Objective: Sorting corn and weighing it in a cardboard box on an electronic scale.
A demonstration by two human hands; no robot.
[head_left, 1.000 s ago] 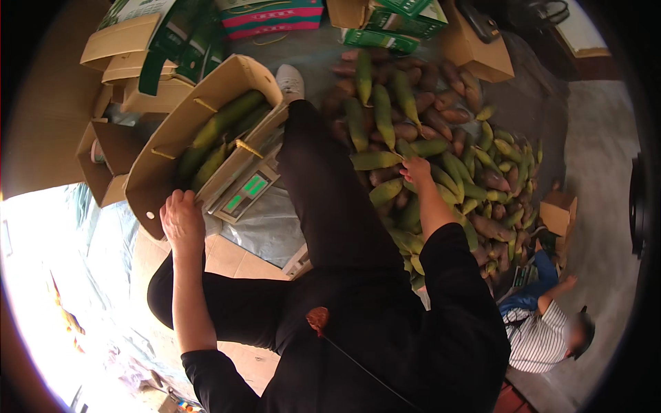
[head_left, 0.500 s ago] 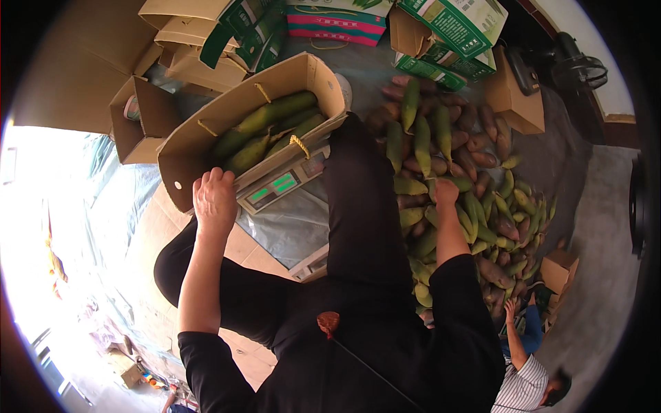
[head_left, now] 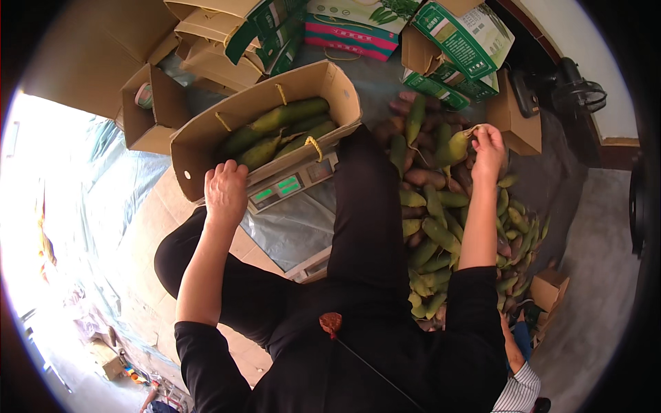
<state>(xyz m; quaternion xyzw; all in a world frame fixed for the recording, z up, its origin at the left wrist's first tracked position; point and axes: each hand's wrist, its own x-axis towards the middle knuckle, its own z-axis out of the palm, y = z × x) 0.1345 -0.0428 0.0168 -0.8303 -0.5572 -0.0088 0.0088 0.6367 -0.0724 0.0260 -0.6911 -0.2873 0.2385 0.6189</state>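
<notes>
While your right hand pinches radish by thin end, snap could drop it; left hand, fingers curled over box rim, tugging could tip it.

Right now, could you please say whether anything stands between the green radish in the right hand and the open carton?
Yes: the bent right knee lies between the green radish and the carton, by its right end.

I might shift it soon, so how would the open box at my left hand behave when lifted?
The cardboard box would probably feel heavy, since several thick green vegetables lie inside. Its upright walls look fairly stiff, though they may flex. If it tips, those rounded contents could roll, as nothing covers the top.
</notes>
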